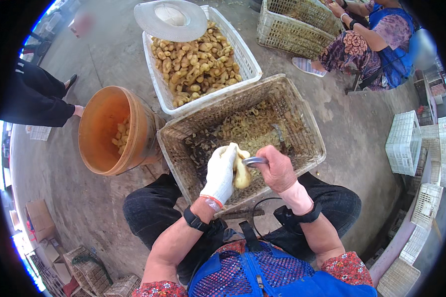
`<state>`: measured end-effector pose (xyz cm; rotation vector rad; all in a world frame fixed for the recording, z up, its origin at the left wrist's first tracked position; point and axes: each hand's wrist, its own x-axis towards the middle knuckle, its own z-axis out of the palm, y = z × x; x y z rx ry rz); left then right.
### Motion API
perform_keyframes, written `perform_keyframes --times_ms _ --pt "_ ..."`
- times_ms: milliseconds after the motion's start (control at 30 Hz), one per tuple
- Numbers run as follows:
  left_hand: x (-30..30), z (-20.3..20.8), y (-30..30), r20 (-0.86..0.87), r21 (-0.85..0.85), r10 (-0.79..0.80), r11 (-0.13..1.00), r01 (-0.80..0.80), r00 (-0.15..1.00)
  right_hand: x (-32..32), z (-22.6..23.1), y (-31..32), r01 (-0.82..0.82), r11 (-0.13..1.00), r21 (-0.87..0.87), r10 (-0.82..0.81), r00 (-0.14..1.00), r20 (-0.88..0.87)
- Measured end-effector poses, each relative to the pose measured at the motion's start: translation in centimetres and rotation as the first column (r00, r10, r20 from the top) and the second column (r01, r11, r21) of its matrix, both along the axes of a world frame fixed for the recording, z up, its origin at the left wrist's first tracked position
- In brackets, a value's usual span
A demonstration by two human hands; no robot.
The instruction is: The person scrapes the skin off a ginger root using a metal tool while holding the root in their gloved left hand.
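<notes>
My left hand (222, 171), in a white glove, is closed around a knobbly piece of ginger (242, 175), pale yellow where its flesh shows. A metal scraper (255, 161) with a rounded end, spoon-like in shape, is in my bare right hand (278, 171) and its tip meets the ginger. Both hands are above a dirty plastic crate (302, 106) between my knees. Thin peelings (248, 123) cover much of its bottom. The handle of the scraper is hidden in my right fist.
A white crate (250, 64) heaped with unpeeled ginger (198, 62) and topped by a straw hat (171, 19) stands beyond. At left is an orange bucket (91, 143) with pale pieces inside. Another person (381, 44) sits at a crate (292, 32); someone in dark trousers (37, 94) is at left.
</notes>
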<state>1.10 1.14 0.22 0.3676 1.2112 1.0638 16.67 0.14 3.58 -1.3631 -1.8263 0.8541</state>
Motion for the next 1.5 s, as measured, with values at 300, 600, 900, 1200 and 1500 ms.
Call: perform_keyframes --times_ms 300,600,900,1200,1500 --pt "-1.6 0.6 0.2 0.145 -0.087 -0.190 0.975 0.204 0.971 -0.4 -0.2 0.4 -0.082 0.980 0.182 0.070 0.995 0.072" --pt "-0.8 -0.5 -0.4 -0.134 -0.037 -0.106 0.994 0.102 0.985 -0.9 -1.4 0.0 0.115 0.959 0.258 -0.155 0.978 0.142" --pt "-1.2 0.3 -0.1 -0.182 -0.060 -0.093 0.995 0.084 0.979 -0.2 -0.7 0.4 0.057 0.991 0.123 -0.063 0.997 0.042" --pt "-0.3 -0.3 -1.4 -0.740 0.165 -0.111 0.926 0.339 0.663 -1.2 -1.7 0.4 0.095 0.995 0.040 -0.100 0.982 0.158" --pt "-2.5 -0.1 0.6 0.090 -0.184 0.052 0.982 -0.035 0.995 2.6 -0.5 1.5 0.284 0.957 -0.061 -0.286 0.957 -0.035"
